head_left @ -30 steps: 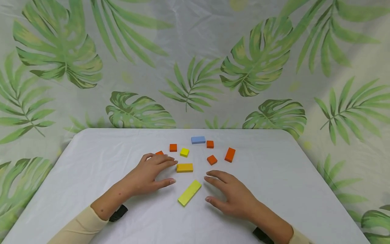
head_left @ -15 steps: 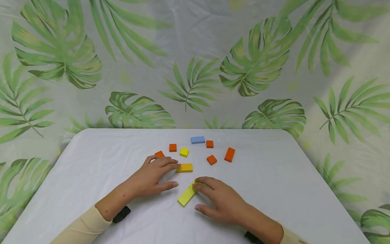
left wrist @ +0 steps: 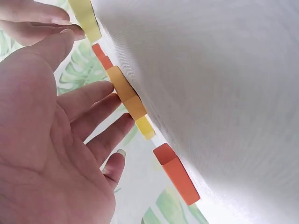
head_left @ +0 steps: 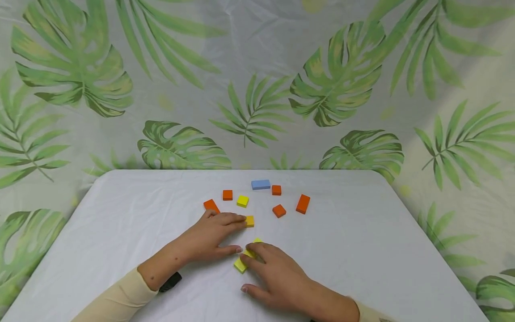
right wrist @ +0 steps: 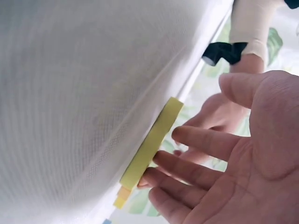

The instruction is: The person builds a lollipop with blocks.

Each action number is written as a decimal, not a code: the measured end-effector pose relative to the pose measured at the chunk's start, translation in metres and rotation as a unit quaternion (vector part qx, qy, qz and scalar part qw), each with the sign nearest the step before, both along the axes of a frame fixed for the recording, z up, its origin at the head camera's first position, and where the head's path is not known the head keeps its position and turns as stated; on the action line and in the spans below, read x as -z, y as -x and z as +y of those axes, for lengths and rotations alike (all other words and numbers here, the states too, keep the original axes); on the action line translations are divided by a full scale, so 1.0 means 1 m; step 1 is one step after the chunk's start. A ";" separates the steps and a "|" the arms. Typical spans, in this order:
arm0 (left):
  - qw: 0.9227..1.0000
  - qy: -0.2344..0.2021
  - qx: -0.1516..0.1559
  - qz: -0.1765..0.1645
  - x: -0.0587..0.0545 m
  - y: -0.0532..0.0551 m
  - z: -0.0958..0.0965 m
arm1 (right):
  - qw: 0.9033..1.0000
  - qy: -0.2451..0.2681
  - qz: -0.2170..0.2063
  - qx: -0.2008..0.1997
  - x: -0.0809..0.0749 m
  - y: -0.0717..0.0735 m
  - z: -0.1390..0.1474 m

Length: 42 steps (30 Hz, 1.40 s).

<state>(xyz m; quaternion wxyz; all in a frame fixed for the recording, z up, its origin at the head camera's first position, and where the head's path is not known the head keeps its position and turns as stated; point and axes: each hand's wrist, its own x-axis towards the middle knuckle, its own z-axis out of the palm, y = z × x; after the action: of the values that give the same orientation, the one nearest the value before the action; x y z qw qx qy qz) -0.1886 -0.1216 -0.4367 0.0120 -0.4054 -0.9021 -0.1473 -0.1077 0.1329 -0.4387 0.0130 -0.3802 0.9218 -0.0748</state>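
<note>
My left hand [head_left: 213, 235] reaches over a short amber-yellow block [head_left: 250, 221], its fingertips overlapping the block's left part. In the left wrist view the fingers are extended, with their tips right at the side of that amber block [left wrist: 125, 91]. The right hand [head_left: 277, 277] spreads above a long lime-yellow block [head_left: 239, 265] and covers its middle. Seen from the right wrist, loosely extended fingertips come up to the long side of the lime block [right wrist: 154, 142], and the thumb stands apart from it. Neither hand grips anything.
Beyond the hands lie a blue block [head_left: 260, 184], a small yellow block [head_left: 242, 201] and several orange ones, including an orange block [head_left: 211, 205] by the left fingers and another orange block [head_left: 303, 204] at right. A white cloth covers the table [head_left: 382, 250]; a leaf-print curtain [head_left: 257, 89] hangs behind.
The right hand has moved left and nearer the body, from beside the lime block to over it. My left hand has shifted right over the amber block. The blocks stay put.
</note>
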 end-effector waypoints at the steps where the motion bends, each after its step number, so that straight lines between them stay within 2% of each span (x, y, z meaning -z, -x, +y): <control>1: 1.000 0.004 0.000 0.003 0.000 0.000 0.000 | 1.000 -0.008 -0.001 0.002 0.000 -0.001 -0.001; 10: 1.000 0.015 -0.004 -0.002 0.005 0.000 0.000 | 0.998 -0.041 -0.041 0.019 -0.001 -0.002 -0.004; 18: 1.000 0.015 -0.001 -0.003 0.005 0.001 -0.001 | 0.999 -0.031 -0.023 0.002 0.001 -0.003 -0.001; 25: 1.000 0.015 0.004 -0.001 0.005 0.000 -0.001 | 0.999 -0.034 -0.036 0.006 0.000 -0.003 -0.001; 31: 1.000 0.010 0.011 0.009 0.005 0.001 -0.002 | 1.000 -0.017 -0.021 -0.009 -0.003 -0.001 0.002; 42: 1.000 0.013 0.013 0.003 0.003 0.001 -0.002 | 0.999 0.012 -0.046 -0.026 -0.006 0.009 0.014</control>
<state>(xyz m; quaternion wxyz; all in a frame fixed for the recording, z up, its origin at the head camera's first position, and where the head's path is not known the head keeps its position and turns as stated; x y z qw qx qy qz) -0.1898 -0.1238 -0.4395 0.0077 -0.4177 -0.8985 -0.1348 -0.1169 0.1470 -0.4323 0.0529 -0.4001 0.9092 -0.1026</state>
